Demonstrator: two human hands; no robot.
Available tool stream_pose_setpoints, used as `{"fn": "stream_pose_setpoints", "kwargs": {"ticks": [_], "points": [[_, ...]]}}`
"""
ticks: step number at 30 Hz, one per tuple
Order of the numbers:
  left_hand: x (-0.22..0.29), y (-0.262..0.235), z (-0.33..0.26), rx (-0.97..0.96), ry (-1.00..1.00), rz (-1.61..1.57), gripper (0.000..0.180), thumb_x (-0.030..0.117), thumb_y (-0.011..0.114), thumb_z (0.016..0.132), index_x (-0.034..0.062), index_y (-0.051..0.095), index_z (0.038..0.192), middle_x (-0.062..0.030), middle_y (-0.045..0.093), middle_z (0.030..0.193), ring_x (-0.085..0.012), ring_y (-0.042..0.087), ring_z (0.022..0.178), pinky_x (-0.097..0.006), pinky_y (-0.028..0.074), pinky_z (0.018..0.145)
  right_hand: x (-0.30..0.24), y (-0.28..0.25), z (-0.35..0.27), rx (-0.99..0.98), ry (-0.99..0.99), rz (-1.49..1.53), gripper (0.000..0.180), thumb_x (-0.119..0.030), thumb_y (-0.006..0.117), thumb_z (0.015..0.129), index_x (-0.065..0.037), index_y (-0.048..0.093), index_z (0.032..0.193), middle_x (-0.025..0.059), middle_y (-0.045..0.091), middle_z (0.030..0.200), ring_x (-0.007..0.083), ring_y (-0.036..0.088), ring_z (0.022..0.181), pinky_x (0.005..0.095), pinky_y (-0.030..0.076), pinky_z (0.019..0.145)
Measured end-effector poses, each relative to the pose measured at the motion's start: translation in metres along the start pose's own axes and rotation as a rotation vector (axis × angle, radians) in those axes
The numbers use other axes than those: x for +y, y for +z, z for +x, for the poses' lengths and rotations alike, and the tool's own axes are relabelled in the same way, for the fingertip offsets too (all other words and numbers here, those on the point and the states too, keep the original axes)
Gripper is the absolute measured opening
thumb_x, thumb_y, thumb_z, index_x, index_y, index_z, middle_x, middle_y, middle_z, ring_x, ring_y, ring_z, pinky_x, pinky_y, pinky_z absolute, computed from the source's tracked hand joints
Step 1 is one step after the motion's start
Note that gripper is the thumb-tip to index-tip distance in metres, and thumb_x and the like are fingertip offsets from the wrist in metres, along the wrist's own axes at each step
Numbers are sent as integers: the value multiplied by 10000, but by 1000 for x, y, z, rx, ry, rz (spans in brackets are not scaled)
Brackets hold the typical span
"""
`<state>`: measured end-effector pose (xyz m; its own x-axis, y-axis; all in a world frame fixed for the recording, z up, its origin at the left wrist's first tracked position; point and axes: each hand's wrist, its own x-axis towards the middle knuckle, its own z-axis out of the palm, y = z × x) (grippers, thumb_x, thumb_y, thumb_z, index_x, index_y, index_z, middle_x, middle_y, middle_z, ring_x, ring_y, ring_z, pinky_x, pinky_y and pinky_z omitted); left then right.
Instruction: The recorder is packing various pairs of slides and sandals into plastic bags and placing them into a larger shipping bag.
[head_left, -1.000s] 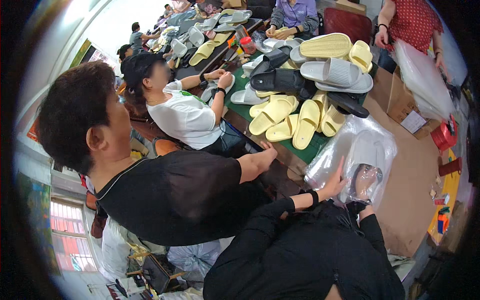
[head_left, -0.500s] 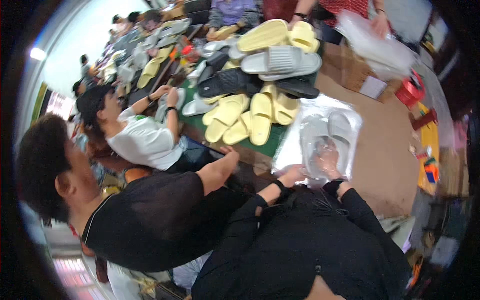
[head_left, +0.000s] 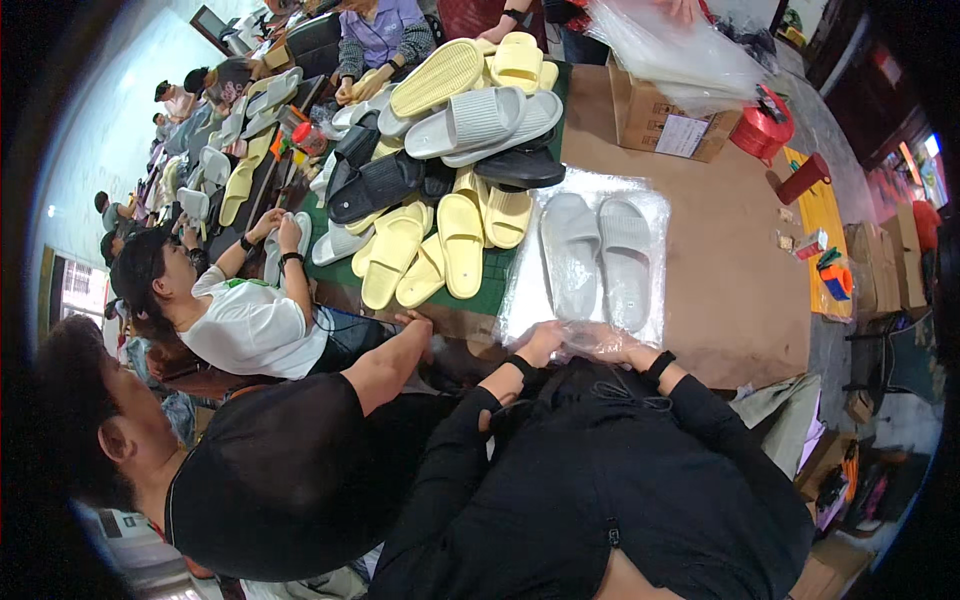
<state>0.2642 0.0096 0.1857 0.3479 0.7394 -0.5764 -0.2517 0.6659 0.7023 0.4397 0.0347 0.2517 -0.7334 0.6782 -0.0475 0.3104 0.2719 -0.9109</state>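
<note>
A pair of grey slippers [head_left: 624,275] lies side by side inside a clear plastic bag [head_left: 652,210], flat on the brown tabletop in front of me. At the bag's near edge, my left hand [head_left: 540,344] grips the plastic with bent fingers. Close beside it, my right hand [head_left: 612,347] is closed on the same edge, and clear film covers part of its fingers. Both hands are just short of the slippers' near ends, and the fingertips are partly hidden by the shiny film.
Yellow slippers [head_left: 461,245], grey and black ones [head_left: 375,187] are heaped left of the bag. Clear bags [head_left: 680,50] top a cardboard box [head_left: 655,112], beside a red twine roll [head_left: 765,125]. A person in black [head_left: 270,480] is close at my left; others line the table.
My right hand has drawn back from over the slippers to the bag's near edge. The slippers now lie straight and uncovered by my hand. The whole view has shifted.
</note>
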Motion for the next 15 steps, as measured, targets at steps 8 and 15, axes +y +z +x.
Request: {"fn": "stream_pose_setpoints", "kwargs": {"ticks": [8, 15], "points": [[-31, -6, 16, 84, 207, 460, 220, 166, 522, 850, 17, 590, 997, -27, 604, 806, -117, 547, 635, -254, 433, 493, -9, -15, 14, -300, 355, -557, 304, -257, 507, 813, 1, 607, 939, 254, 591, 885, 363, 572, 863, 413, 450, 755], [-44, 1, 26, 100, 681, 759, 282, 210, 511, 847, 32, 577, 1056, -88, 624, 918, -173, 572, 799, -306, 467, 713, -4, -14, -8, -104, 15, -354, 601, -387, 668, 709, -35, 481, 1158, 208, 579, 1007, 354, 559, 931, 382, 440, 819]]}}
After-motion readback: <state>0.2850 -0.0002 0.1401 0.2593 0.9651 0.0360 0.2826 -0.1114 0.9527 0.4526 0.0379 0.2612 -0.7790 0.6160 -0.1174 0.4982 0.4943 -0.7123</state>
